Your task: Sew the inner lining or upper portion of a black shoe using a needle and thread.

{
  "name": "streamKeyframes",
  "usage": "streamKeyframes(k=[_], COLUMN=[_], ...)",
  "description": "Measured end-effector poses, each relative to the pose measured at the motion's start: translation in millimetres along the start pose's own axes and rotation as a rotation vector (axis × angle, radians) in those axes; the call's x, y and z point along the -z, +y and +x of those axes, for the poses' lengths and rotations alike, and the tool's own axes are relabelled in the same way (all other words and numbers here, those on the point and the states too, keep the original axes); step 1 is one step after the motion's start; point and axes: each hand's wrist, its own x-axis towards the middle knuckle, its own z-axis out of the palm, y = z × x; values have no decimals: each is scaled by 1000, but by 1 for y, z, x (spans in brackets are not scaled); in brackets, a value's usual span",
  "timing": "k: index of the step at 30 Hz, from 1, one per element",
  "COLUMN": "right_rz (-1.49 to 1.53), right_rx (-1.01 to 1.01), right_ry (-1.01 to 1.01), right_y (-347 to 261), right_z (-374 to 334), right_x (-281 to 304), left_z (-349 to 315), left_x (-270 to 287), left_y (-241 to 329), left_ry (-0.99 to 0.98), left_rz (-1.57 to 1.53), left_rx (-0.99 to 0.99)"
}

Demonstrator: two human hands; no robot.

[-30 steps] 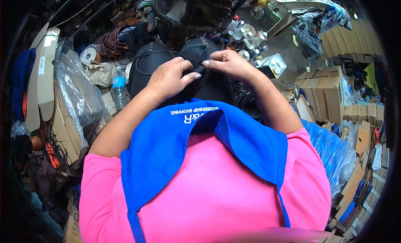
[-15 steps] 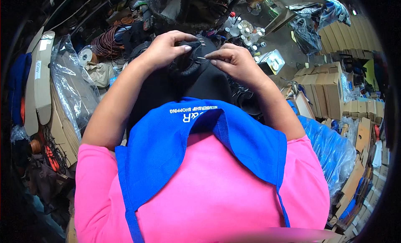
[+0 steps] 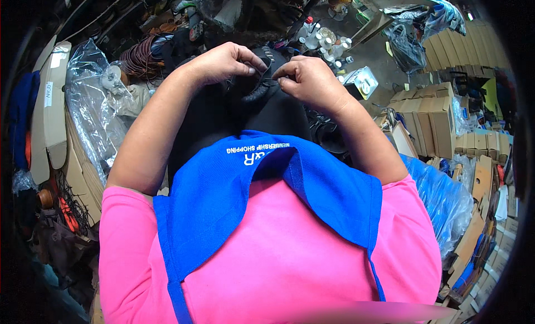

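A black shoe-like piece point(image 3: 257, 94) with a round opening and a ridged rim rests over my dark-clad lap. Pale stitches show along its far edge. My left hand point(image 3: 229, 63) is closed at the left side of the opening, thumb and fingers pinching its black edge. On the right, my right hand point(image 3: 305, 80) is closed in a pinch around a thin needle point(image 3: 268, 79), whose visible length points left toward the opening. Only a short gap separates the fingertips of the two hands. Whether the needle's tip is inside the material is too small to tell.
Several white-capped bottles point(image 3: 326, 41) and a metal can point(image 3: 361, 82) stand beyond my right hand. Cardboard boxes point(image 3: 426, 120) and a blue plastic-wrapped bundle point(image 3: 437, 196) lie to the right. Clear plastic sheeting point(image 3: 92, 101) and tall cardboard pieces point(image 3: 51, 106) line the left.
My left fingers have shifted right and curled down onto the black edge. My right hand has moved slightly, its fingers drawn in closer, and less of the needle shows.
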Motion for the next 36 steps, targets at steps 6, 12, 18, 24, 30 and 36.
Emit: streamKeyframes(k=[6,12,18,24,30,36], right_rz=[30,338,771,787,179,-65], right_rx=[45,-14,-102,-133,34,157], right_ry=[126,-65,-249,-101,140,268], right_y=[0,37,59,36,28,10], right_z=[-2,3,8,5,-8,-28], right_x=[-14,-14,-18,-32,-32,-45], left_z=[3,10,17,19,-11,-52], left_x=[0,-2,-1,-1,-3,-42], left_y=[0,0,-2,1,14,8], left_ry=[22,-31,-71,-14,338,587], left_rz=[63,67,105,232,538,442], left_rx=[48,22,22,102,-86,-89])
